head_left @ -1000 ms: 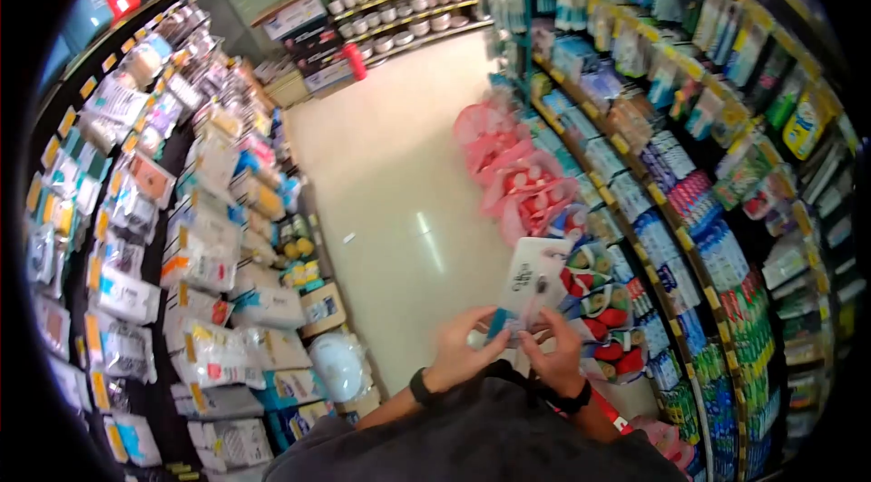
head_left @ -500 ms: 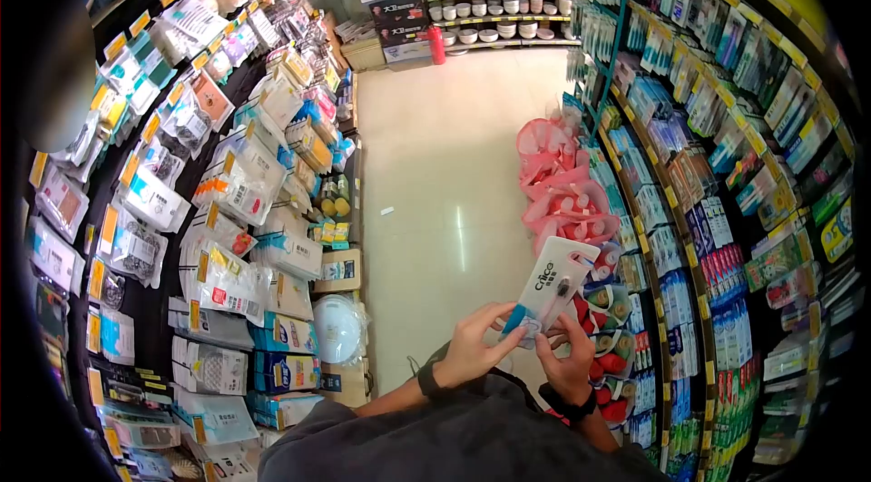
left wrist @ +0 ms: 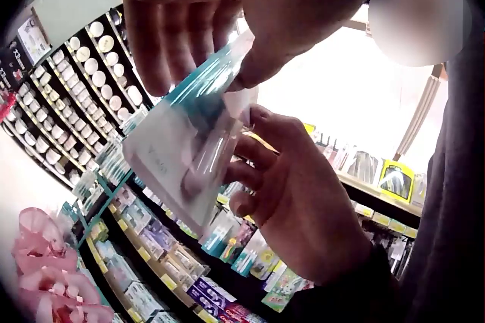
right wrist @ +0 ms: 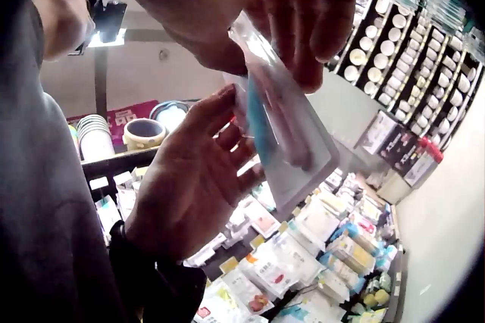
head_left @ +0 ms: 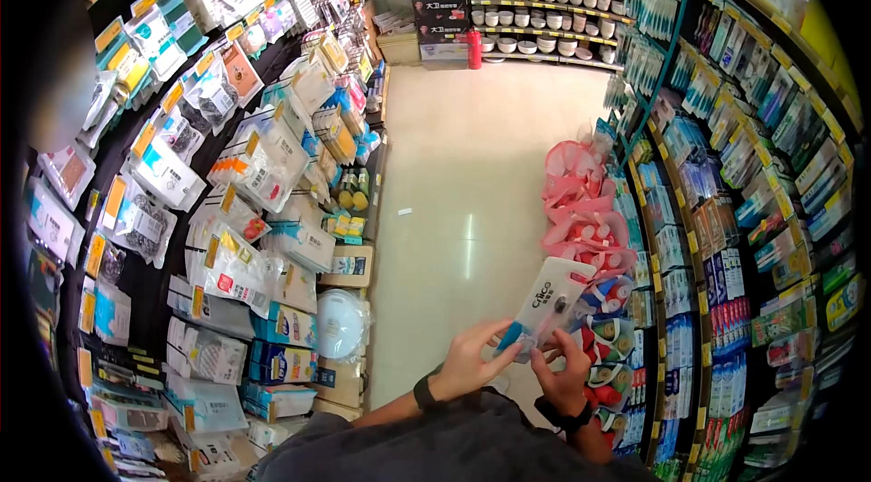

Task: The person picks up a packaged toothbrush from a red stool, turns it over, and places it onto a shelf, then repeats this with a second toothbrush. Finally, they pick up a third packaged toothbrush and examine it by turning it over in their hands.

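A white and blue blister package (head_left: pixel 546 299) with dark lettering and a clear plastic front is held between both hands in the head view, tilted up to the right. My left hand (head_left: pixel 470 359) pinches its lower left, blue end. On the lower right edge, the fingers of my right hand (head_left: pixel 561 375) grip it. The left wrist view shows the package (left wrist: pixel 189 137) from its printed side, with the left hand (left wrist: pixel 242 12) above and the right hand (left wrist: pixel 295 187) below. A long pinkish item lies inside the package (right wrist: pixel 292 141) in the right wrist view.
Hanging packages (head_left: pixel 240 269) fill the left shelves, and toothbrush and toothpaste packs (head_left: pixel 726 328) the right ones. Pink net bags (head_left: pixel 585 233) stand along the right shelf's foot. A red bottle-shaped object (head_left: pixel 474 49) and shelves of bowls (head_left: pixel 535 18) stand at the aisle's far end.
The head view has swung, so the shelves and aisle lie further right and the far bowl shelves show more fully. Both hands still hold the package, now slightly lower in the view.
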`<control>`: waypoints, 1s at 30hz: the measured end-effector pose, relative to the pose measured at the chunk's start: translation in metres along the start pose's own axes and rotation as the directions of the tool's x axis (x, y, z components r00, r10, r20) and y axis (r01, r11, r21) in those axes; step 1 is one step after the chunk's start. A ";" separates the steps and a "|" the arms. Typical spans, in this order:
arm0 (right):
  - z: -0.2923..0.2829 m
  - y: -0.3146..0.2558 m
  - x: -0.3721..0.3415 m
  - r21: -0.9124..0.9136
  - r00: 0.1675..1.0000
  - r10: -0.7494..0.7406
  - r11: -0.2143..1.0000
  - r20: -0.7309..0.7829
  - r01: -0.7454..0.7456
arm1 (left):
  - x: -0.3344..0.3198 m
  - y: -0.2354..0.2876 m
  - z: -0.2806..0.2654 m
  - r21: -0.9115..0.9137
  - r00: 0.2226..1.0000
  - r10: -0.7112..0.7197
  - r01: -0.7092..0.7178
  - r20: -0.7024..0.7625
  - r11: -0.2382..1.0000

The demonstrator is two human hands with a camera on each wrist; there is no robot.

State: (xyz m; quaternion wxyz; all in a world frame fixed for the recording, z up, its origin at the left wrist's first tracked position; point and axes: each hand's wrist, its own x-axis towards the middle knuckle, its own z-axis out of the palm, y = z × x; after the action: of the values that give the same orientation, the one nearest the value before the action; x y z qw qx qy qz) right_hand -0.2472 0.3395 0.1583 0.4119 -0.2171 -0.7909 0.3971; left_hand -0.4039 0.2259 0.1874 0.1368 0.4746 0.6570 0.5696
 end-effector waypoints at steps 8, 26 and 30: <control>0.074 -0.025 0.065 0.009 0.993 -0.118 0.993 0.015 0.118 | 0.035 -0.033 -0.066 -0.092 0.991 -0.035 0.023 -0.130 0.995; 0.221 -0.060 0.135 0.114 0.969 -0.178 0.981 0.170 0.160 | 0.060 -0.086 -0.202 -0.027 0.953 -0.023 0.015 -0.303 1.000; 0.229 -0.070 0.142 0.118 0.952 -0.193 0.978 0.238 0.169 | 0.054 -0.091 -0.213 -0.014 0.937 -0.024 0.020 -0.349 1.000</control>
State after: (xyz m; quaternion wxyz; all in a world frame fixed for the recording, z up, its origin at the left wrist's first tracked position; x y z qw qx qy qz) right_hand -0.5176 0.2901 0.2039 0.3547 -0.0720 -0.8325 0.4194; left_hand -0.6280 0.1450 0.1934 0.0268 0.3580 0.6732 0.6465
